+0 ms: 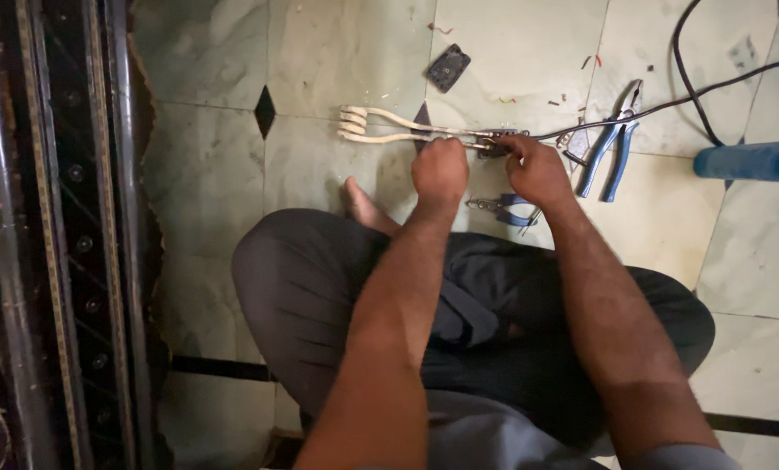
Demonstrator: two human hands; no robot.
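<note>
Legs crossed in dark grey trousers (pixel 320 296), one bare foot (pixel 365 207) on pale marble floor tiles (pixel 215 174); just beyond the knees, small blue-handled pliers (pixel 502 209) lying flat. Left hand (pixel 440 170) closed in a fist round the metal rods of a cream-white coiled immersion heating element (pixel 381 129), coil end pointing left; right hand (pixel 537 170) pinched narrow on the element's dark terminal end (pixel 494 144), where a thin black cable (pixel 668 104) joins. Farther off: larger blue-handled combination pliers (pixel 611 144) to the right, blue cylindrical object (pixel 751 161) at the right edge, small black rectangular plate (pixel 448 67) beyond the coil, red wire scraps (pixel 591 62) scattered.
</note>
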